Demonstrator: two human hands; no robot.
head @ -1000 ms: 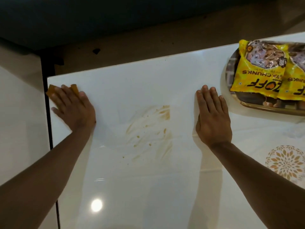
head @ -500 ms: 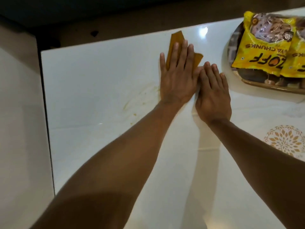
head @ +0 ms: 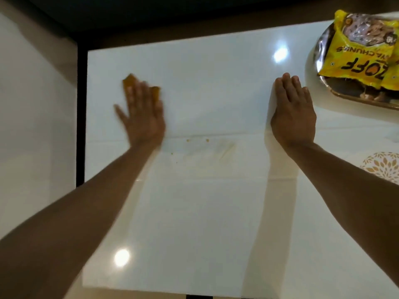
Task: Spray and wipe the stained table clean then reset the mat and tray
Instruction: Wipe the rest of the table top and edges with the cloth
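Currently the left hand is pressing flat on the orange cloth, fingers straight; the right hand is lying flat, bracing. Remaining stain is lying between them, nearer the viewer, closer to the left.

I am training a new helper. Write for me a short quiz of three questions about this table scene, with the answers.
1. True or false: the left hand presses a cloth flat on the table.
2. Which hand lies nearer the tray?
3. Fill in: small brown ____ remain between the two hands.

Key:
1. True.
2. The right hand.
3. Specks, beside a faint smear.
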